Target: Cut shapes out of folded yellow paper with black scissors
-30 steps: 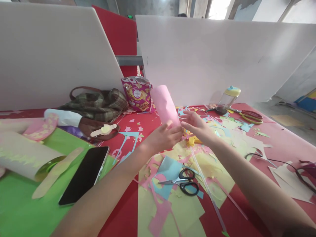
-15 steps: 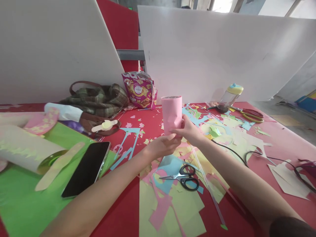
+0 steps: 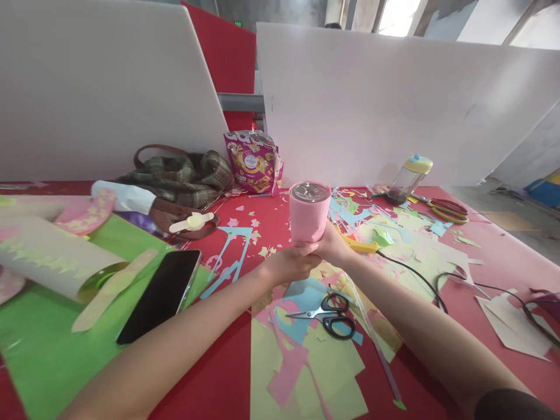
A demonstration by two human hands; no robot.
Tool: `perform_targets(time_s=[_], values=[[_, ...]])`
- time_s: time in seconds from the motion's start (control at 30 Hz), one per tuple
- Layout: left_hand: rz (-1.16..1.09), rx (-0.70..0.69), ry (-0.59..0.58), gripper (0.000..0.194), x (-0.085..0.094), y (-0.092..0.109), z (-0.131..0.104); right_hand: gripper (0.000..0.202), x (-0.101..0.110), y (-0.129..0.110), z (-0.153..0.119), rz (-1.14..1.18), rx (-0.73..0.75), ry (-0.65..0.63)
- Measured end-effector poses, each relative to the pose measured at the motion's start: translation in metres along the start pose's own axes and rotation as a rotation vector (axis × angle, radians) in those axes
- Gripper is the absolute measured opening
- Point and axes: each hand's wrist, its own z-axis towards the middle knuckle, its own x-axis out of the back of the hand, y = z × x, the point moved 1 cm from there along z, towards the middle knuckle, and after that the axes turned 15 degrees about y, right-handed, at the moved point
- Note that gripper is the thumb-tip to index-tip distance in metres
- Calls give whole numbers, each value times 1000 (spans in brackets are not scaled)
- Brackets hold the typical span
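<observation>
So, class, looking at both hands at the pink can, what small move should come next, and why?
Probably a slight turn of the pink can: the left hand and right hand are both low on it, which seems to leave room to rotate it, and its far side is hidden from this view.

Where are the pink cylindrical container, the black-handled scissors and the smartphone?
Pink cylindrical container [image 3: 308, 220]: head view, on its side wall.
Black-handled scissors [image 3: 314, 314]: head view, on the blades near the handles.
Smartphone [image 3: 161, 296]: head view, on its dark screen.
</observation>
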Motion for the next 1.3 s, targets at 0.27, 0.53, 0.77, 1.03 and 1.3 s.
perform_targets(time_s=[0.27, 0.53, 0.77, 1.03, 1.3], values=[[38, -78, 1, 36, 0, -7, 4, 20, 5, 5, -2, 101, -3, -58], [37, -18, 69, 32, 1, -6, 3, 36, 4, 7, 4, 107, -3, -62], [-24, 291, 129, 29, 2, -26, -21, 52, 30, 3, 11, 24, -9, 19], [-382, 698, 66, 36, -12, -35, -37, 16, 52, 19, -30, -247, 104, 68], [-458, 651, 11, 54, 0, -37, -38, 13, 43, 14, -65, -447, 349, -56]])
